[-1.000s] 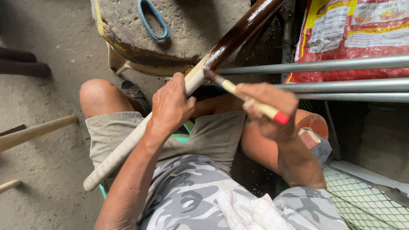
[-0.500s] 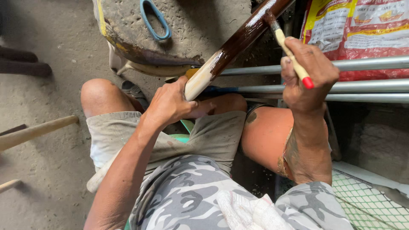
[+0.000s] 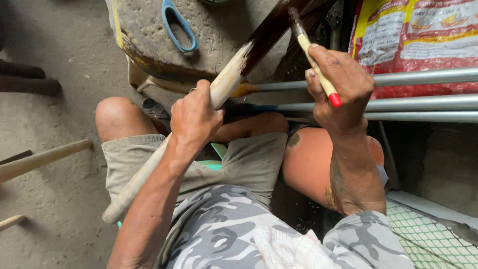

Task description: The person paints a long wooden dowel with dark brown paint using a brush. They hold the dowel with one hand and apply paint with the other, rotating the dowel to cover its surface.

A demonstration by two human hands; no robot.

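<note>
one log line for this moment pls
left hand: grips long wooden pole | right hand: holds red-tipped paintbrush on pole's dark coated end

Wooden pole (image 3: 226,84): bare matt wood, upper part glossy dark varnish. Metal pipes (image 3: 423,103) smooth; floor (image 3: 59,45) rough concrete.

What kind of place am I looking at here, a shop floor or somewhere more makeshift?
Probably a makeshift outdoor or yard workshop. The ground is a rough concrete floor, metal pipes lie beside a printed sack, and the right hand brushes dark stain onto a wooden handle that the left hand holds.
</note>
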